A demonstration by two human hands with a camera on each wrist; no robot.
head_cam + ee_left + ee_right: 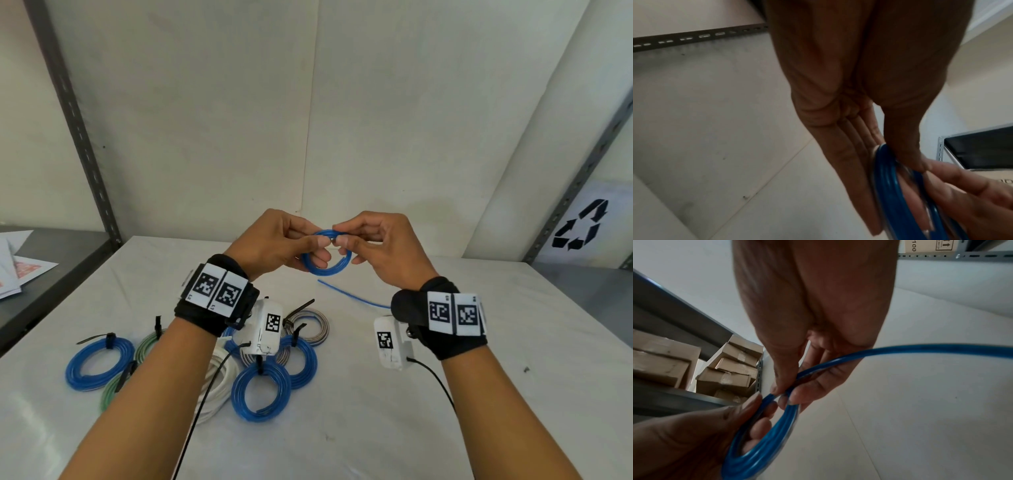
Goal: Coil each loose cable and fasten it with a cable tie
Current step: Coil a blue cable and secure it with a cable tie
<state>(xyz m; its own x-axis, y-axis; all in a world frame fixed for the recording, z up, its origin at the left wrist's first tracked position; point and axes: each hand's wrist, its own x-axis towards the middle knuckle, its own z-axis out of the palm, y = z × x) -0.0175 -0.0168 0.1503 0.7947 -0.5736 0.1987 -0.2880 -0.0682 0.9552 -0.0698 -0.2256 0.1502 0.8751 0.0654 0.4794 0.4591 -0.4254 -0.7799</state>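
Pinching one blue cable coil above the worktop, left hand and right hand met; tied coils lay near left, partly behind the left forearm.

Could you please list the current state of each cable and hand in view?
Blue cable: partly coiled, held above the table, tail still loose, no tie.
Loose tail: trailing onto the table.
Left hand: pinching the coil.
Right hand: pinching the coil's top.
Blue coil at far left: coiled, tied.
Nearest blue coil: coiled, tied.
Grey coil: coiled, tied.
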